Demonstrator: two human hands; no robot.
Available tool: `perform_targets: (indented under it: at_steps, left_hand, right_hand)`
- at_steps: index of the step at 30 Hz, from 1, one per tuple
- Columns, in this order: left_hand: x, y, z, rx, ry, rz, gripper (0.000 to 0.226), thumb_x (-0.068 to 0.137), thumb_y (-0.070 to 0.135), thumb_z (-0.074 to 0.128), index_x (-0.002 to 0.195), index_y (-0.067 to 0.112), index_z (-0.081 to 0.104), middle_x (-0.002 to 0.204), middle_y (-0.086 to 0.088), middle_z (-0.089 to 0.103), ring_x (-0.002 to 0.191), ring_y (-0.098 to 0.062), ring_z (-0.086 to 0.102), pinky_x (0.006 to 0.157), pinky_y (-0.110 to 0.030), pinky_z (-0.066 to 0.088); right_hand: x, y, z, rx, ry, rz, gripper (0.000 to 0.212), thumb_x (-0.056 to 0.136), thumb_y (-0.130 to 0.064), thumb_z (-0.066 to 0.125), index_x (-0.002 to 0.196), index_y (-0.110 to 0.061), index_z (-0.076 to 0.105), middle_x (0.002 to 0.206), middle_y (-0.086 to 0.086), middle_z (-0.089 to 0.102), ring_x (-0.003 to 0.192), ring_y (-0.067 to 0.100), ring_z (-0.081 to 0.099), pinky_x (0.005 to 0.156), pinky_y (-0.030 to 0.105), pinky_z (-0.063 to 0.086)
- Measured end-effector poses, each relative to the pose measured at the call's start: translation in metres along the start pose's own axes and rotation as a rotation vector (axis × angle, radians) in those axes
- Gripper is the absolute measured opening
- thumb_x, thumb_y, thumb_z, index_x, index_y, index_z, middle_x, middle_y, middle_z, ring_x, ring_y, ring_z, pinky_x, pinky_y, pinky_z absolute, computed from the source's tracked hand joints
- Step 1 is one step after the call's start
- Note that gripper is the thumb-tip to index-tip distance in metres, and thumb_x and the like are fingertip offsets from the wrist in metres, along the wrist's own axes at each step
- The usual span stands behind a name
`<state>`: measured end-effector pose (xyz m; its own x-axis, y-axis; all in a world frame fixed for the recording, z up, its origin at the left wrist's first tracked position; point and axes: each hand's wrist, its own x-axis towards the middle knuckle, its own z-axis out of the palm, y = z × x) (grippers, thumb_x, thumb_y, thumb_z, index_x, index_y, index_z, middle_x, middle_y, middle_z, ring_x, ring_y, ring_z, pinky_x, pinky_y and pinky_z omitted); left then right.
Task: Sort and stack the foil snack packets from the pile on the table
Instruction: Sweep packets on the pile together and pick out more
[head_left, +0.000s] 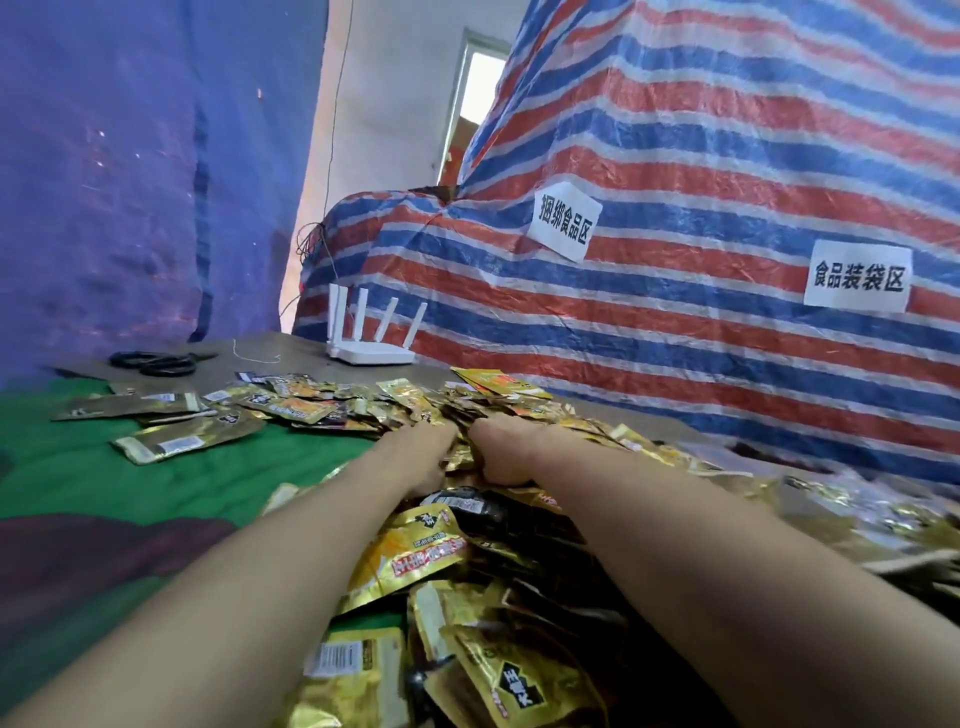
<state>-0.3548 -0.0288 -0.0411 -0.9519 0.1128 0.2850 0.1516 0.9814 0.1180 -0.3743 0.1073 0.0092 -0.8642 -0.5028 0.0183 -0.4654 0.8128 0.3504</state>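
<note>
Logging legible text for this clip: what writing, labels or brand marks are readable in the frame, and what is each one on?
"捆绑食品区": on the left paper sign fixed to the striped tarp.
"食品装袋区": on the right paper sign, same tarp.
Brand print on the foil packets: upside down and blurred, not safely readable.
Digits on the barcode label of a near packet: too small to read.

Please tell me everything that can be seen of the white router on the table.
The white router is a low, flat box, plastic by its look, with four slim antennas standing up, fanned slightly apart. It sits on the brown table at the far side, close in front of the striped tarpaulin. Nothing else is seen touching it.
</note>
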Motion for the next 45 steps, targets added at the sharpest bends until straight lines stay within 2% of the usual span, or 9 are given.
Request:
perform_targets:
  at_steps: [9, 14, 18, 27, 31, 34, 38, 41, 45]
  left_hand:
    - [-0.024, -0.005, -0.022, -0.026, 0.130, 0.008, 0.023, 0.086, -0.006, 0.055, 0.102, 0.010, 0.061, 0.100, -0.014, 0.064, 0.096, -0.035, 0.066, 0.070, -0.036, 0.047]
    - [-0.043, -0.013, -0.059, -0.293, 0.229, -0.099, 0.026, 0.087, -0.003, 0.056, 0.097, 0.014, 0.073, 0.098, -0.009, 0.066, 0.091, -0.028, 0.063, 0.076, -0.035, 0.053]
    - [-0.065, -0.018, -0.089, -0.393, 0.261, -0.045, 0.027, 0.090, -0.002, 0.052, 0.100, 0.017, 0.069, 0.101, -0.002, 0.063, 0.097, -0.024, 0.059, 0.084, -0.035, 0.050]
    - [-0.115, -0.023, -0.144, -0.540, 0.315, 0.020, 0.015, 0.087, 0.021, 0.066, 0.076, 0.010, 0.067, 0.077, -0.010, 0.068, 0.069, -0.021, 0.062, 0.063, -0.027, 0.044]
    - [-0.144, -0.025, -0.178, -0.755, 0.525, -0.076, 0.025, 0.080, 0.041, 0.080, 0.071, 0.018, 0.074, 0.060, 0.010, 0.069, 0.057, -0.002, 0.061, 0.054, -0.019, 0.045]
    - [-0.164, -0.033, -0.193, -0.980, 0.714, -0.275, 0.040, 0.077, 0.043, 0.081, 0.078, 0.003, 0.077, 0.066, 0.004, 0.067, 0.061, -0.017, 0.057, 0.063, -0.027, 0.042]
    - [-0.195, -0.035, -0.191, -1.445, 0.855, -0.503, 0.028, 0.072, 0.039, 0.083, 0.073, 0.013, 0.073, 0.075, 0.001, 0.066, 0.073, -0.021, 0.058, 0.071, -0.032, 0.050]
    - [-0.217, -0.035, -0.170, -1.737, 0.836, -0.552, 0.017, 0.080, 0.036, 0.075, 0.084, 0.020, 0.069, 0.082, 0.001, 0.064, 0.065, -0.018, 0.055, 0.047, -0.020, 0.046]
    - [-0.241, -0.027, -0.135, -1.998, 0.689, -0.423, 0.018, 0.093, 0.024, 0.056, 0.077, 0.015, 0.057, 0.055, 0.003, 0.053, 0.037, -0.012, 0.044, 0.034, -0.019, 0.037]
  right_hand:
    - [-0.031, -0.013, -0.038, 0.051, 0.126, -0.057, 0.011, 0.092, -0.001, 0.062, 0.099, -0.009, 0.065, 0.076, 0.000, 0.048, 0.069, 0.020, 0.050, 0.061, 0.030, 0.043]
    - [-0.062, -0.003, -0.062, 0.221, 0.256, -0.047, 0.025, 0.089, 0.007, 0.057, 0.103, -0.003, 0.075, 0.100, 0.014, 0.071, 0.093, 0.030, 0.066, 0.083, 0.041, 0.058]
    - [-0.088, 0.001, -0.081, 0.345, 0.315, -0.056, 0.026, 0.089, 0.006, 0.058, 0.102, -0.008, 0.076, 0.101, 0.011, 0.070, 0.089, 0.028, 0.065, 0.078, 0.041, 0.058]
    - [-0.136, -0.008, -0.112, 0.598, 0.383, -0.116, 0.034, 0.095, -0.001, 0.060, 0.114, -0.024, 0.075, 0.099, -0.006, 0.071, 0.081, 0.009, 0.065, 0.058, 0.015, 0.048]
    - [-0.162, -0.010, -0.125, 0.933, 0.594, -0.065, 0.038, 0.093, -0.001, 0.066, 0.126, -0.019, 0.069, 0.120, -0.005, 0.070, 0.106, 0.011, 0.066, 0.076, 0.012, 0.052]
    - [-0.183, -0.019, -0.130, 1.194, 0.753, 0.040, 0.030, 0.093, -0.003, 0.067, 0.121, -0.014, 0.069, 0.114, -0.004, 0.070, 0.106, 0.013, 0.066, 0.087, 0.025, 0.055]
    - [-0.205, -0.061, -0.117, 1.377, 0.713, 0.124, 0.018, 0.091, -0.006, 0.070, 0.107, -0.014, 0.069, 0.108, -0.002, 0.067, 0.101, 0.010, 0.064, 0.074, 0.019, 0.054]
    - [-0.218, -0.101, -0.100, 1.480, 0.625, 0.092, 0.017, 0.092, -0.001, 0.067, 0.098, -0.016, 0.073, 0.103, -0.002, 0.070, 0.088, 0.004, 0.068, 0.064, 0.017, 0.055]
    - [-0.237, -0.146, -0.069, 1.484, 0.613, 0.103, 0.032, 0.093, 0.004, 0.061, 0.087, -0.021, 0.081, 0.094, -0.010, 0.076, 0.093, 0.001, 0.068, 0.085, 0.022, 0.058]
